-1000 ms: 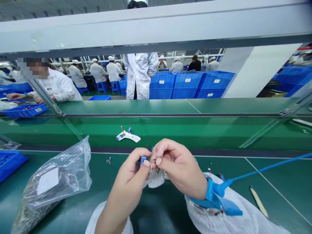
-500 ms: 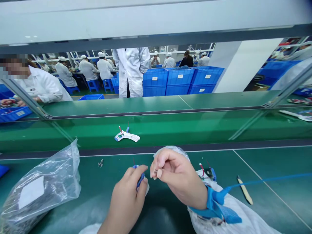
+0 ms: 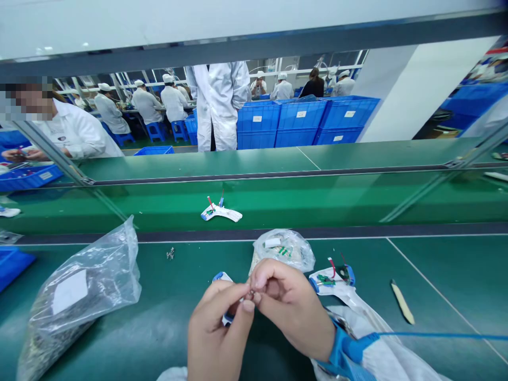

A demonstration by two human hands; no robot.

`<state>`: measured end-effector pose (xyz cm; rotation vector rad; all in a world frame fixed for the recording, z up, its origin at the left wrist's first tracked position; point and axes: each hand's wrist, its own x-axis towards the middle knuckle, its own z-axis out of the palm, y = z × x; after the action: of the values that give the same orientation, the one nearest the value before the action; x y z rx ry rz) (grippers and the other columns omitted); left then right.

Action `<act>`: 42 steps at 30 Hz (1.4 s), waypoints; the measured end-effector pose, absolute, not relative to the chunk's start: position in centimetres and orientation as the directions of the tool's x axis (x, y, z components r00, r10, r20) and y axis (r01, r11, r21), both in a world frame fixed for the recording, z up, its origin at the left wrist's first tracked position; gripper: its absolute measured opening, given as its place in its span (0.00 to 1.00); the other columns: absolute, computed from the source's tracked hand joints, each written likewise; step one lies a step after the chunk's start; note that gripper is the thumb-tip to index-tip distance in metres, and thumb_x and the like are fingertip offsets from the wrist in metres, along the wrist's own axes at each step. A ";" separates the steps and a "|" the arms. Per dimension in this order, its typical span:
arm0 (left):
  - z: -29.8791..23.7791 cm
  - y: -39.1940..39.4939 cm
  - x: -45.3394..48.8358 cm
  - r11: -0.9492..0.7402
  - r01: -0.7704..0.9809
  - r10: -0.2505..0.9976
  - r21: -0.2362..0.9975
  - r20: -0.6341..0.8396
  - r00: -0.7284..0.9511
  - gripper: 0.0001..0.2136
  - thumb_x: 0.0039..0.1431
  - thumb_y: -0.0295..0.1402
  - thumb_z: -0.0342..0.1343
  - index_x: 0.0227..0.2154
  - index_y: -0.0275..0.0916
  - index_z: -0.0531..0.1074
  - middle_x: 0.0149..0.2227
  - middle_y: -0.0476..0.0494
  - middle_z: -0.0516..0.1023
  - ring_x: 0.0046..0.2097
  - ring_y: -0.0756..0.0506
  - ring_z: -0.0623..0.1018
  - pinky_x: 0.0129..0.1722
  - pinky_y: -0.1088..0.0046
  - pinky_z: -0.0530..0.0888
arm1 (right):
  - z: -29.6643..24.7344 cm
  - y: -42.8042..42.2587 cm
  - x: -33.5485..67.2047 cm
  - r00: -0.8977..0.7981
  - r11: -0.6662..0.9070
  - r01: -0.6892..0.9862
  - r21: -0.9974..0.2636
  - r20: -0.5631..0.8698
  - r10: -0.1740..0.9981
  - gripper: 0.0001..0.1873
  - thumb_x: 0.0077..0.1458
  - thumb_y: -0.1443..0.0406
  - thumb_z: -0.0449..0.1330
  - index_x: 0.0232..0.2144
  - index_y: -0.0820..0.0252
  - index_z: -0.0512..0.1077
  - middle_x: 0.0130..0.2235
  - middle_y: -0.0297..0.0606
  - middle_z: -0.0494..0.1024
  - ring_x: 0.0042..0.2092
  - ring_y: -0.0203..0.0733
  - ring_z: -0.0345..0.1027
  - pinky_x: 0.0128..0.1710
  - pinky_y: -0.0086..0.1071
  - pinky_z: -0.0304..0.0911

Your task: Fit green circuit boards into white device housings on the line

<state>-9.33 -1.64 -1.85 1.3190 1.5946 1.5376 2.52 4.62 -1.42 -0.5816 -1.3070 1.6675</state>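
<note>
My right hand point(image 3: 293, 311), with a blue strap at its wrist, pinches a small metal piece point(image 3: 253, 294) between thumb and forefinger. The fingertips of my left hand point(image 3: 218, 323) close on the same piece from the other side; its exact shape is too small to make out. Behind my left fingers shows a blue-and-white part point(image 3: 223, 277), mostly hidden, so I cannot tell whether the hand also grips it. Near my right wrist lies a white curved part point(image 3: 337, 286) with a green board, red wire and blue ends.
A clear bag point(image 3: 91, 286) of small pieces lies left, near a small heap of metal pieces point(image 3: 170, 254). Another bag point(image 3: 283, 248) sits behind my hands. A beige-handled tool point(image 3: 402, 302) lies right. A similar white part point(image 3: 221, 212) rests on the green strip point(image 3: 301, 203) beyond.
My hands have come together, and the left fingertips now meet the right ones at the metal piece. The blue-and-white part shows less clearly in my left hand. The view has shifted slightly.
</note>
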 end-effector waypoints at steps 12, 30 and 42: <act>-2.8 -1.5 -10.4 -0.110 0.204 0.943 0.973 0.167 -0.288 0.07 0.57 0.32 0.56 0.23 0.42 0.70 0.27 0.50 0.69 0.32 0.49 0.71 0.31 0.77 0.68 | -1.4 3.9 2.8 -0.432 0.211 -0.095 -0.973 0.231 0.872 0.04 0.49 0.73 0.57 0.27 0.60 0.69 0.28 0.34 0.72 0.29 0.33 0.68 0.29 0.25 0.65; -3.4 -2.2 -11.2 0.053 -0.245 0.965 0.968 -0.113 -0.238 0.07 0.52 0.38 0.62 0.27 0.40 0.77 0.17 0.53 0.68 0.20 0.56 0.64 0.19 0.83 0.62 | -0.3 4.0 3.0 -0.504 0.352 0.045 -0.935 0.283 0.816 0.09 0.49 0.71 0.57 0.24 0.59 0.77 0.24 0.37 0.76 0.26 0.35 0.67 0.27 0.27 0.61; -0.1 -2.4 -9.9 0.331 -0.273 0.920 0.903 -0.373 -0.122 0.17 0.31 0.23 0.67 0.28 0.38 0.71 0.14 0.58 0.70 0.16 0.59 0.63 0.17 0.86 0.57 | -0.3 5.4 3.6 -0.818 -0.256 0.124 -0.959 -0.245 0.520 0.02 0.41 0.69 0.60 0.20 0.63 0.72 0.20 0.29 0.68 0.21 0.29 0.60 0.21 0.24 0.56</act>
<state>-9.92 -2.39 -0.07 0.6739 1.2937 1.1623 3.57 5.38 -0.33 -0.7846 -1.7267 2.1606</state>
